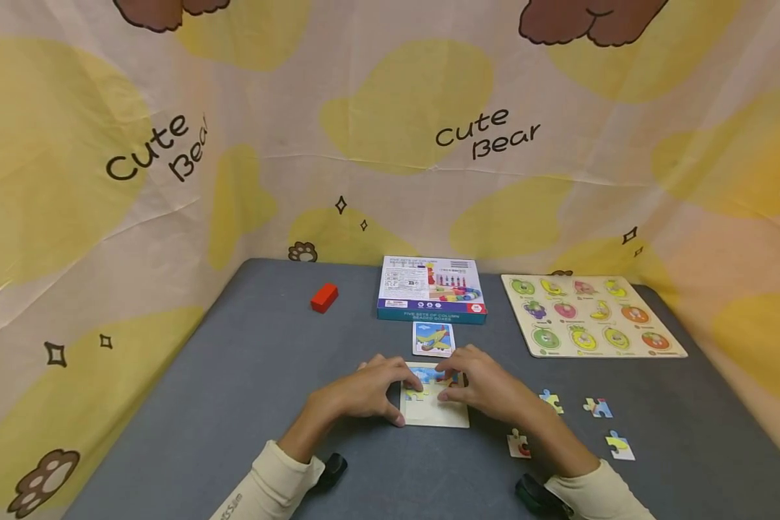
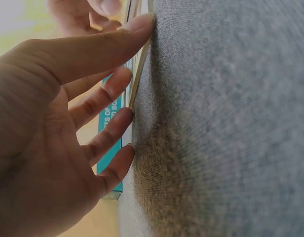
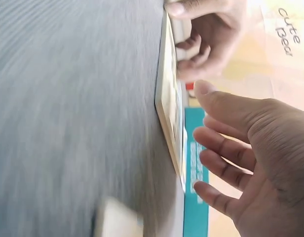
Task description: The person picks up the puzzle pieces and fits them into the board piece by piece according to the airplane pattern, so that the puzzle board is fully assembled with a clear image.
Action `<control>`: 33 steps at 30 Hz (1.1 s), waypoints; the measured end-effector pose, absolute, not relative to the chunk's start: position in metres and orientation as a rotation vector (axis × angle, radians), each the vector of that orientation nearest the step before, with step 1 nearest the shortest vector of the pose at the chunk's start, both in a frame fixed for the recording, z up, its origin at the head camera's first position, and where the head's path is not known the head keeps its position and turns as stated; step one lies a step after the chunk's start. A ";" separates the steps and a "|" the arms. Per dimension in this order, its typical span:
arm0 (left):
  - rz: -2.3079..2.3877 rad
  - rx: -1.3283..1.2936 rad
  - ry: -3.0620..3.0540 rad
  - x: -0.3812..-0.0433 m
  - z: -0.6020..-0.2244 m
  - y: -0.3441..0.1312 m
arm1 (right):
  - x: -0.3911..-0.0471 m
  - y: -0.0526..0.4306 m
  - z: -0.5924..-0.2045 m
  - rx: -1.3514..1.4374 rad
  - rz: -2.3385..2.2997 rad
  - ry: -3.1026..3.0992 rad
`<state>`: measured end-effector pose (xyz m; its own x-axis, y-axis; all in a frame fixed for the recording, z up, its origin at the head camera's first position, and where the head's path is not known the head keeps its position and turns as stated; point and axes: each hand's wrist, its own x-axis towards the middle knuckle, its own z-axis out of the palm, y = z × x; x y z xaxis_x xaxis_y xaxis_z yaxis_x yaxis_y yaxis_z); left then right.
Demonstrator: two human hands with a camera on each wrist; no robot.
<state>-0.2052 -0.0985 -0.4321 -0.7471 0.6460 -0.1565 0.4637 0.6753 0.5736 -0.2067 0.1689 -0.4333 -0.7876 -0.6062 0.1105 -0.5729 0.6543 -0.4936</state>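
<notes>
A small square puzzle board (image 1: 434, 414) lies on the table, its top partly filled with blue sky and yellow jigsaw pieces, its near part bare and cream. My left hand (image 1: 372, 388) rests at its left side, thumb tip against the near left corner and index finger over the pieces. In the left wrist view the fingertips line the board's edge (image 2: 139, 81). From the other side, my right hand (image 1: 490, 384) hovers over the upper right of the board, thumb and fingers spread apart; no piece shows between them. Those fingers partly hide the upper pieces. A card with a yellow airplane (image 1: 433, 339) lies just beyond the board.
Several loose jigsaw pieces (image 1: 599, 408) lie to the right, around my right forearm. A flat boxed set (image 1: 432, 289) is behind the airplane card, with a red block (image 1: 324, 297) to its left. A fruit picture board (image 1: 593, 316) lies at the back right.
</notes>
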 end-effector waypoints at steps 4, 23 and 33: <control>0.723 0.855 2.543 -0.206 -0.435 -0.099 | -0.205 0.188 -0.431 -0.934 -0.795 2.820; 0.755 0.851 2.530 -0.206 -0.435 -0.098 | -0.183 0.290 -0.430 -0.667 -0.756 2.924; 0.749 0.830 2.528 -0.207 -0.435 -0.098 | -0.173 0.324 -0.434 -0.577 -0.729 2.928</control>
